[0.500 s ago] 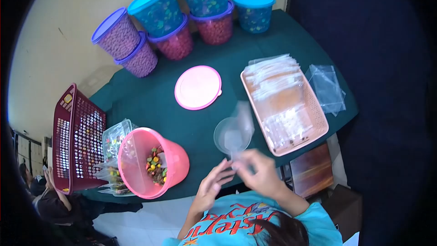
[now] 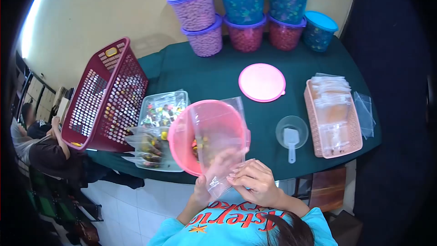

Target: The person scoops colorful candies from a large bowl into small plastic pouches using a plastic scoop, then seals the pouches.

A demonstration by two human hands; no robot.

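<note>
Both my hands hold a clear plastic bag [image 2: 221, 142] up by its lower edge. My left hand [image 2: 203, 187] sits partly behind the bag, its fingers showing through the film. My right hand [image 2: 256, 183] pinches the bag's right side. The bag stands right in front of the mouth of a tilted pink bucket [image 2: 183, 133] with colourful candies at its bottom. A white scoop [image 2: 291, 140] lies in a clear round bowl [image 2: 300, 125] to the right of my hands.
Filled candy packets [image 2: 160, 115] are piled left of the bucket beside a maroon basket [image 2: 107, 101]. A pink lid [image 2: 262, 82] lies mid-table, and a pink tray [image 2: 311, 119] of empty bags is at the right. Lidded candy tubs [image 2: 244, 13] line the back. A person [image 2: 41, 150] sits at left.
The view has swung left. My hands have moved from beside the clear bowl to the pink bucket, and now hold the clear bag spread in front of its mouth.
</note>
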